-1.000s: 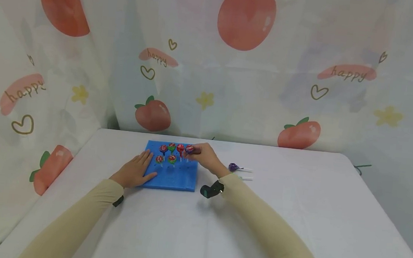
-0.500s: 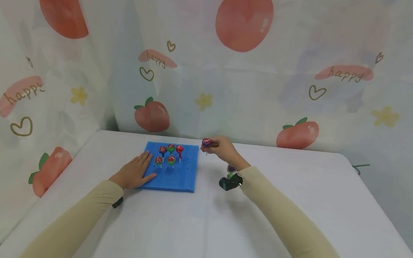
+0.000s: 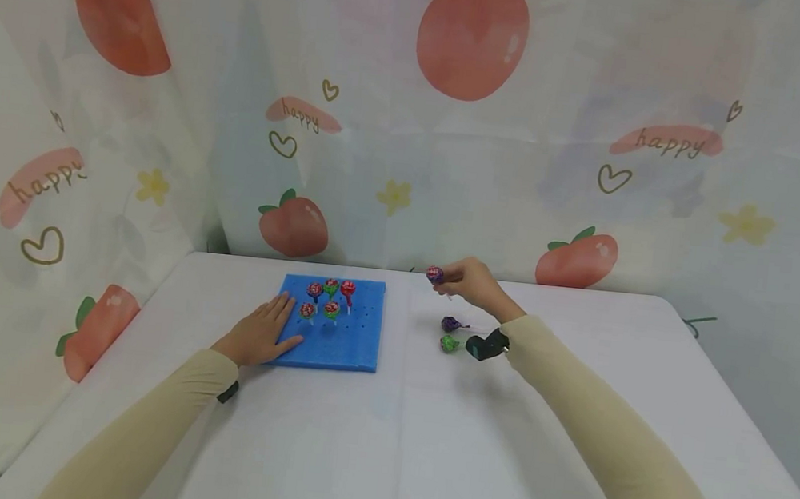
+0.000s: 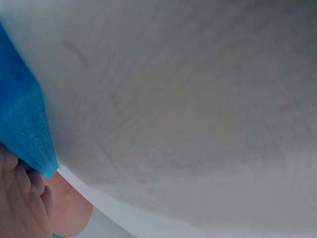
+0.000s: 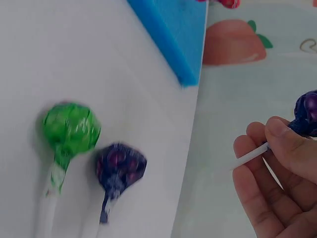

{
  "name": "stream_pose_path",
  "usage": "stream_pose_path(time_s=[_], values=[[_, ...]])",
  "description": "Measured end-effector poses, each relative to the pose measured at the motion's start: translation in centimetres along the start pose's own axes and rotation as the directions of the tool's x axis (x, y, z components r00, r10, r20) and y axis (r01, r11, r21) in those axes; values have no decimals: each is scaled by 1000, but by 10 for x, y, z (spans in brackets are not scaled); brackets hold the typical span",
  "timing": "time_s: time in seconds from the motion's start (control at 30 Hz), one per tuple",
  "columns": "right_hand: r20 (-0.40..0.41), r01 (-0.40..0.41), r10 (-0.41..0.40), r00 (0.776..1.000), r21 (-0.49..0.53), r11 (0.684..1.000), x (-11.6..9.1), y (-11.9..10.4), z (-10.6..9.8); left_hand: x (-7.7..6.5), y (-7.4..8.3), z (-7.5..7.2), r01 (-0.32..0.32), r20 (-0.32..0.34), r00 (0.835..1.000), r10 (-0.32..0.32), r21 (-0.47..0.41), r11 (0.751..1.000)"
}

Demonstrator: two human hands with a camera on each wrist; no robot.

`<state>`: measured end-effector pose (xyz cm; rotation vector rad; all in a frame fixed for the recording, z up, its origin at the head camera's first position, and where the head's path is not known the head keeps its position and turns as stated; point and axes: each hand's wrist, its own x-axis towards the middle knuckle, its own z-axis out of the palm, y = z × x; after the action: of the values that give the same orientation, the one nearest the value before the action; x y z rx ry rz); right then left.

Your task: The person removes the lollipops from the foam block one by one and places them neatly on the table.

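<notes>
My right hand (image 3: 476, 284) pinches a purple-wrapped lollipop (image 3: 434, 274) by its stick, just under the candy, above the table right of the blue foam board (image 3: 333, 347). In the right wrist view the white stick (image 5: 250, 156) of that lollipop points down and left between thumb and fingers. My left hand (image 3: 258, 331) lies flat with straight fingers on the board's left edge. Several lollipops stand upright in the board, among them a red one (image 3: 348, 287) and a green one (image 3: 332, 308). In the left wrist view only part of the left hand (image 4: 22, 198) shows beside the board.
On the white table (image 3: 351, 454), a dark purple lollipop (image 3: 451, 324) and a green lollipop (image 3: 449, 343) lie side by side below my right wrist. Small holes dot the board's right part. A fruit-printed curtain (image 3: 480, 169) hangs behind the table.
My right hand has drawn the purple lollipop out of the board's back right area and carried it right, past the board's edge. The left hand has stayed put.
</notes>
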<state>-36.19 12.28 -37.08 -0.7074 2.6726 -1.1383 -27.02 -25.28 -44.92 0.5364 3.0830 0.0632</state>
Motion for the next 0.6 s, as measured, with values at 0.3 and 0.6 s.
stream_pose_path(time_s=[0.3,0.6], values=[[-20,-63,61,998,-111,992,-3,23,-12,1,-1,1,2,2,1000,-2,-2,1000],[-35,-97,94,995,-111,989,-10,45,-9,1,-4,5,8,4,1000,-8,-1,1000]])
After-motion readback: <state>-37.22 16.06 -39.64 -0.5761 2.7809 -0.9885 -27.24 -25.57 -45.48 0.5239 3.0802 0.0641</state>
